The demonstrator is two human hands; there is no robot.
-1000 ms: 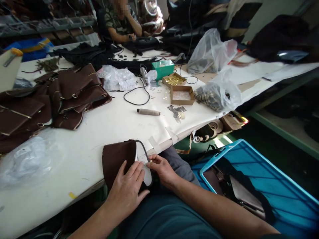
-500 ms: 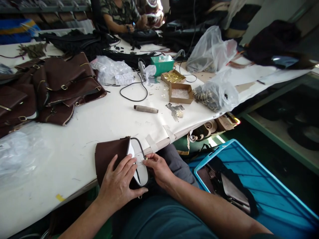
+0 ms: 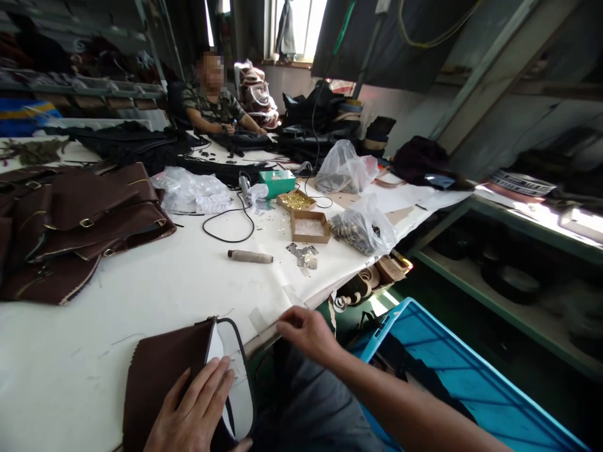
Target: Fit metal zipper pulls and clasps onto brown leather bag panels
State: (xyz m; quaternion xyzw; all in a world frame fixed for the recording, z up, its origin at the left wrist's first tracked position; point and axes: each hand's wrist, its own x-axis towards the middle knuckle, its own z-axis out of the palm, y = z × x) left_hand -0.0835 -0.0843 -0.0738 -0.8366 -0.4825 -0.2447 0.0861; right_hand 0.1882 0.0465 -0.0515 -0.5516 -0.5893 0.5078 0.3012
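A brown leather bag (image 3: 164, 364) with a zigzag-cut edge lies across the near table edge. Its mouth is bordered by black edging and shows a pale lining (image 3: 230, 348) with thin thread-like lines on it. My left hand (image 3: 195, 402) lies on the bag, fingers stretched over the leather toward the mouth, thumb out by the lower rim. To the right, off the bag, my right hand (image 3: 301, 329) is closed with thumb and forefinger together in a pinch. Whatever is between those fingertips is too small to make out.
Brown leather pieces (image 3: 98, 220) are piled at left. A wrapped rod (image 3: 249, 256), metal plates (image 3: 304, 254), an open cardboard box (image 3: 311, 227) and plastic bags (image 3: 362, 226) lie ahead. A blue crate (image 3: 452, 364) stands right. Across the table sits a person (image 3: 217, 113).
My right hand has moved from the bag's mouth out to the right, still pinched. My left hand stays on the bag. The view has tilted up, showing the window and more of the room.
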